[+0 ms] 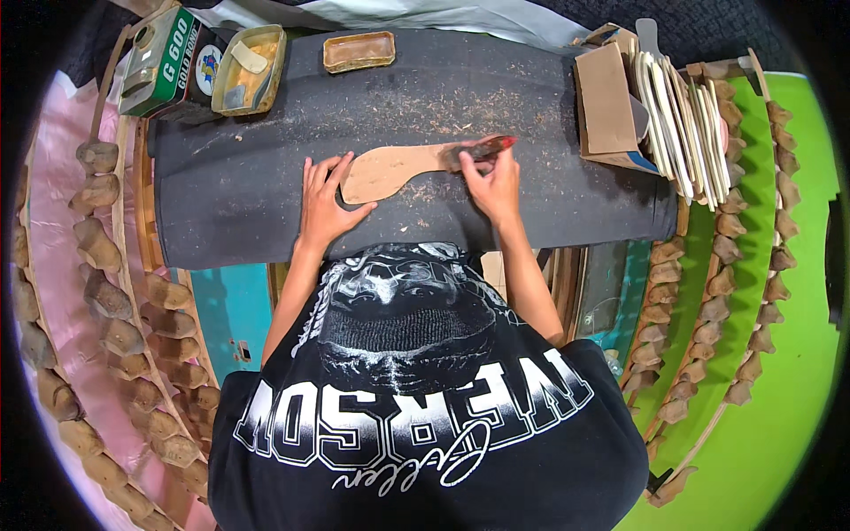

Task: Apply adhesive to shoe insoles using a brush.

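A tan, sole-shaped flat piece (382, 175) lies on the dark grey table cover, its broad rounded end to the left and its narrower end to the right. My left hand (326, 202) is spread beside the broad end, fingertips and thumb touching its edge. Pinched in my right hand (496, 184) is a slim dark tool with a red end (506, 142), held over the narrow end of the sole piece. Its working tip is blurred, so its exact kind is unclear.
Small shavings speckle the table cover (266, 164). At the back left stand a green and white metal can (168, 66) and a yellowish tray (232, 99); a shallow brown dish (359, 53) is at the back. A cardboard box (606, 102) holds upright sole-shaped pieces (677, 115). Racks of shoe-last-like forms (106, 292) flank both sides.
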Action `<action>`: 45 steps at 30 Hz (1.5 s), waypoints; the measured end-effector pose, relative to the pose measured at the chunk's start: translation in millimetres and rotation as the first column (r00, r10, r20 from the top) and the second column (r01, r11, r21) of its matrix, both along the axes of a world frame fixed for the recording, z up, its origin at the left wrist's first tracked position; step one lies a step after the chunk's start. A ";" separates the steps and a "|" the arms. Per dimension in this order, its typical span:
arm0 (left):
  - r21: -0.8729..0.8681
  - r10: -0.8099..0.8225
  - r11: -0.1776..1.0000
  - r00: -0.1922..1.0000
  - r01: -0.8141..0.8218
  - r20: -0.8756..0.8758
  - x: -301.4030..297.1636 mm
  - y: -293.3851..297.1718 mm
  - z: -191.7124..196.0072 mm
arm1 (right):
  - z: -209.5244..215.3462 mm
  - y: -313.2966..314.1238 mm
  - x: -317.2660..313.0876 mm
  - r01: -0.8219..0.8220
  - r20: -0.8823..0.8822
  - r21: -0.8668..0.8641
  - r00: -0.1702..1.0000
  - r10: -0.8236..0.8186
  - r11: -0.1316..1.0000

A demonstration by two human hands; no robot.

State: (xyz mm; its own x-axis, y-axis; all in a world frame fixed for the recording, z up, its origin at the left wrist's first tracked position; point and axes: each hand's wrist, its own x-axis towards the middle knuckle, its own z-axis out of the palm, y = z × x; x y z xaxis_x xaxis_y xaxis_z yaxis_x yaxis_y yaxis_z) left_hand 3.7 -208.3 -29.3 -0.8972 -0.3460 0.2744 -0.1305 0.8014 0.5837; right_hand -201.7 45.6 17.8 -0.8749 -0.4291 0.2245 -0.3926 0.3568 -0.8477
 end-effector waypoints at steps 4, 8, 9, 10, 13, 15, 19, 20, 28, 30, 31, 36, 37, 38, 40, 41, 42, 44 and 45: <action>0.068 0.014 0.998 1.000 -0.014 -0.011 3.3 2.0 0.9 | -11.1 15.3 -12.0 0.121 0.085 -0.048 0.990 -0.116 0.992; 0.115 0.023 0.993 0.997 -0.014 -0.076 -2.6 8.2 3.0 | 12.9 21.1 -20.4 0.102 -0.044 0.134 0.994 -0.096 0.986; 0.121 0.023 0.993 0.995 -0.011 -0.101 -6.5 9.1 4.1 | 11.6 14.5 -14.4 0.060 -0.091 0.087 0.995 -0.052 0.994; 0.120 0.021 0.993 0.995 -0.009 -0.102 -10.4 11.2 4.3 | 15.1 9.4 -8.0 -0.031 -0.042 0.036 0.999 0.033 0.999; 0.138 -0.015 0.990 0.998 0.023 -0.055 -19.6 15.4 5.6 | -3.0 18.1 -15.6 0.057 0.060 -0.066 0.997 -0.053 0.996; 0.164 -0.003 0.986 0.998 0.013 -0.058 -21.4 15.9 3.2 | 10.2 22.3 -29.0 0.189 -0.041 0.253 0.982 -0.185 0.949; 0.079 -0.006 0.997 0.995 0.013 -0.096 -29.3 23.1 4.7 | 11.6 -3.7 -11.2 0.060 -0.338 0.338 0.939 0.061 0.939; 0.102 -0.002 0.995 0.996 0.011 -0.085 -30.9 25.2 4.7 | 3.9 -15.1 2.8 0.005 -0.350 0.428 0.923 0.161 0.904; 0.137 0.021 0.990 0.995 -0.008 -0.096 -30.2 26.6 1.1 | -16.2 -56.8 33.7 0.070 0.112 -0.026 0.991 -0.066 0.997; 0.173 0.013 0.985 0.995 0.004 -0.099 -30.6 26.5 0.5 | -21.0 -26.4 6.9 0.168 0.126 -0.028 0.978 -0.164 0.985; 0.173 0.026 0.985 0.995 -0.009 -0.095 -29.7 26.4 -0.6 | -15.6 -16.7 -2.7 0.225 0.059 -0.039 0.973 -0.223 0.974; 0.119 -0.012 0.993 0.996 0.022 -0.085 -29.9 26.2 3.9 | -1.3 -9.9 -0.9 0.152 -0.331 0.203 0.940 -0.078 0.967; 0.119 -0.013 0.993 0.996 0.024 -0.089 -30.4 26.3 3.9 | -1.3 -21.3 10.3 0.064 -0.442 0.277 0.894 0.067 0.959; 0.117 -0.007 0.993 0.996 0.017 -0.085 -30.0 25.7 2.3 | 3.1 -33.8 26.9 -0.039 -0.397 0.289 0.904 0.157 0.957; 0.115 -0.005 0.993 0.996 0.015 -0.085 -30.8 24.2 -5.0 | 6.2 -62.9 59.3 -0.214 -0.344 0.205 0.898 0.274 0.955; 0.124 0.001 0.992 0.995 0.011 -0.098 -32.1 24.3 -9.0 | 6.2 -71.8 67.9 -0.281 -0.340 0.114 0.890 0.303 0.953; 0.131 0.011 0.991 0.994 0.003 -0.107 -32.5 24.8 -7.2 | 5.1 -73.1 69.4 -0.279 -0.339 0.114 0.891 0.301 0.954; 0.137 0.012 0.991 0.993 0.005 -0.120 -31.0 26.7 -3.5 | -0.3 -74.6 68.1 -0.269 -0.114 -0.036 0.958 0.263 0.963; 0.141 0.017 0.990 0.991 0.002 -0.133 -31.4 27.3 1.0 | -17.6 -62.5 54.9 -0.151 0.121 0.056 0.982 0.143 0.987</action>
